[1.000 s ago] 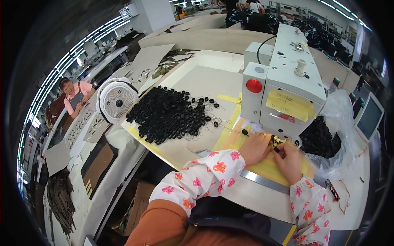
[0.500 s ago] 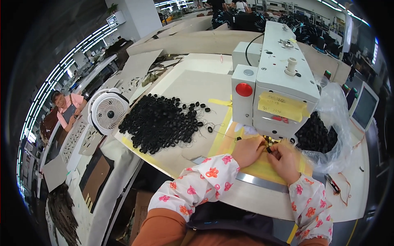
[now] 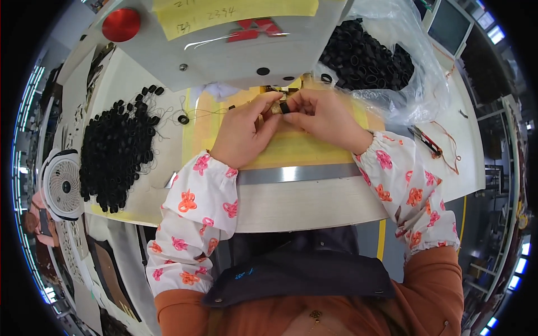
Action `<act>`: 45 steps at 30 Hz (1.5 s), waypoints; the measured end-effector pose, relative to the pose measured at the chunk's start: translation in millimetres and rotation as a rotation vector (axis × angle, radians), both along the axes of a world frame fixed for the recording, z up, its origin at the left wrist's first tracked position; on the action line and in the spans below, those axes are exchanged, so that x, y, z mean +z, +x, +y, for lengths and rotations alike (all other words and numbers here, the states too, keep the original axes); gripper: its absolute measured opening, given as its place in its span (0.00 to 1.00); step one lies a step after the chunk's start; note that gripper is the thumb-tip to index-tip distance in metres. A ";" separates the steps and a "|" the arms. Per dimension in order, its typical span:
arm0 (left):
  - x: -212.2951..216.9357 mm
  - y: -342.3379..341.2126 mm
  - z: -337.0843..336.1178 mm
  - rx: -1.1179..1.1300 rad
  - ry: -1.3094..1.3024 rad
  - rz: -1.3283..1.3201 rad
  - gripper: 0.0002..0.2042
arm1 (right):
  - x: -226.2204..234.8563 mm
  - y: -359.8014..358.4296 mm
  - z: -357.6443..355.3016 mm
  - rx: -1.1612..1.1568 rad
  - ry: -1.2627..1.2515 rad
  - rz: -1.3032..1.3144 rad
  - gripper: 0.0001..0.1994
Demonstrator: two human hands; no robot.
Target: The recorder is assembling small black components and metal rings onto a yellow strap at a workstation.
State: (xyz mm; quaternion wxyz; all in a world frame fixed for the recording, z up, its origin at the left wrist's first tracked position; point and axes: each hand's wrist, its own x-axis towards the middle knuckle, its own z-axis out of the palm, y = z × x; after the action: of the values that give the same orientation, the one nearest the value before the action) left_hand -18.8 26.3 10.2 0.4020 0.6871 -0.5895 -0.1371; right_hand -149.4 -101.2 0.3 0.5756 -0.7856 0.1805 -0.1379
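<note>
Right below the head of a white sewing machine, both hands meet over the yellow-taped work surface. My right hand pinches a small black fabric loop between thumb and fingertips. On the loop's left side, my left hand has its fingers curled in around a small brass-coloured part; its exact hold is hidden. A dark bit with thread lies beside the left hand. Another black loop sits behind the right fingers. Floral sleeve covers reach both wrists.
A big pile of black loops with loose threads lies at left, one loop apart from it. At right stand a clear plastic bag of black pieces and thread snips. A white fan stands beyond the left table edge.
The view has tipped down and turned, so the machine head now fills the top. Both hands stay together under it, still holding the black loop between them.
</note>
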 end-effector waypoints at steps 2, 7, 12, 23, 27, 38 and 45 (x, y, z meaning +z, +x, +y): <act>-1.2 -1.3 -1.6 -0.007 0.070 0.059 0.09 | -0.3 -1.6 0.0 0.000 -0.010 0.015 0.06; -10.8 4.4 2.0 -0.049 0.090 0.290 0.10 | -5.3 -3.3 12.6 0.029 -0.059 -0.043 0.07; -3.0 8.5 1.5 -0.047 0.201 0.612 0.10 | -8.0 -2.2 22.6 -0.082 -0.359 -0.272 0.09; 3.6 1.4 -1.5 -0.035 0.164 0.724 0.10 | -9.2 0.4 14.7 -0.130 -0.553 -0.422 0.09; -2.9 -2.3 0.9 -0.019 0.243 0.426 0.10 | -11.3 -2.5 17.1 -0.023 -0.855 -0.416 0.08; 3.7 12.0 -3.9 -0.231 0.263 0.606 0.14 | -7.5 3.9 14.1 0.042 -0.747 -0.541 0.10; -10.3 4.0 -1.2 0.018 0.141 0.399 0.10 | -2.1 0.2 18.1 0.049 -0.931 -0.406 0.13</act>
State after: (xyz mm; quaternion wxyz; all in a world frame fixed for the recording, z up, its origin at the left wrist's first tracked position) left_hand -14.8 25.1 -0.1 0.4628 0.6780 -0.4811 -0.3076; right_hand -149.2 -83.1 -1.9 0.1908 -0.9202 -0.0340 -0.3400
